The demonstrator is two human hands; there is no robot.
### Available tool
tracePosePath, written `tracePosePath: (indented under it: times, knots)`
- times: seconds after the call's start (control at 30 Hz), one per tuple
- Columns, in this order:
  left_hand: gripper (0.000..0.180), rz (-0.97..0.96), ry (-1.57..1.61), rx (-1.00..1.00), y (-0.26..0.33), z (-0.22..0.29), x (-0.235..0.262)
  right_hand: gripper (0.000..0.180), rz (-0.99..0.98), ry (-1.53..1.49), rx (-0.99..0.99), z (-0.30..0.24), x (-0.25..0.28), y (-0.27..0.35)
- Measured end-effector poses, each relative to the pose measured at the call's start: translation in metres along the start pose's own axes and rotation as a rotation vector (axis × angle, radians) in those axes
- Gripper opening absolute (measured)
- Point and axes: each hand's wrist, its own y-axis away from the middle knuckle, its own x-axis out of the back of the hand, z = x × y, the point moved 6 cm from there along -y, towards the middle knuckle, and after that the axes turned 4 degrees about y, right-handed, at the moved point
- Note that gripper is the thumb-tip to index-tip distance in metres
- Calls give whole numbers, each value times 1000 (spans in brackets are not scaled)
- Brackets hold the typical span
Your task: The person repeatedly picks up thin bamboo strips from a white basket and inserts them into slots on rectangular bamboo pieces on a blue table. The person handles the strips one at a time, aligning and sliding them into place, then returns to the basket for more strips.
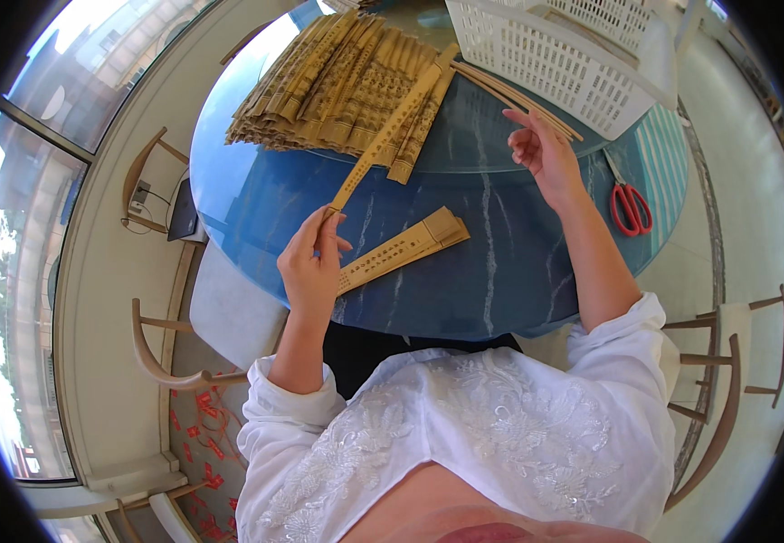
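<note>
Gripping the near end of a long wooden slat point(384, 138) between thumb and fingers, the left hand point(310, 264) hovers over the near part of a round blue table point(256, 195), the slat slanting up and away until its far end lies across a heap of folded wooden fans point(337, 81). The right hand point(544, 152) is raised above the tabletop, fingers spread loosely and holding nothing, its fingertips close to a few thin sticks point(518, 100) that lie beside a white plastic basket point(555, 54). A closed fan point(403, 249) rests flat just beside the left hand, near the table's front edge. Between the two hands the marbled blue surface is bare, leaving open room to move; the fan heap crowds the far left of the table and the basket the far right, overhanging the rim. Red-handled scissors point(630, 207) lie on the right side, well apart from either hand and close to the edge. Wooden chairs point(170, 353) stand around the table, one at the person's left and another point(726, 380) at the right, tucked near the rim. Large windows point(39, 172) curve along the left side, and a pale floor point(763, 226) runs off to the right
</note>
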Motion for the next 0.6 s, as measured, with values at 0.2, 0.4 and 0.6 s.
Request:
tracePosePath:
  times: [0.2,0.4,0.6]
  knots:
    - [30,-260,408,379,-82,-32,-11,23,168,842,563,-10,4,1]
    - [35,-252,788,519,-125,-53,-29,20,200,1057,623,-12,5,-1]
    - [46,-214,681,457,-137,-61,-37,19,280,1242,684,-13,14,-2]
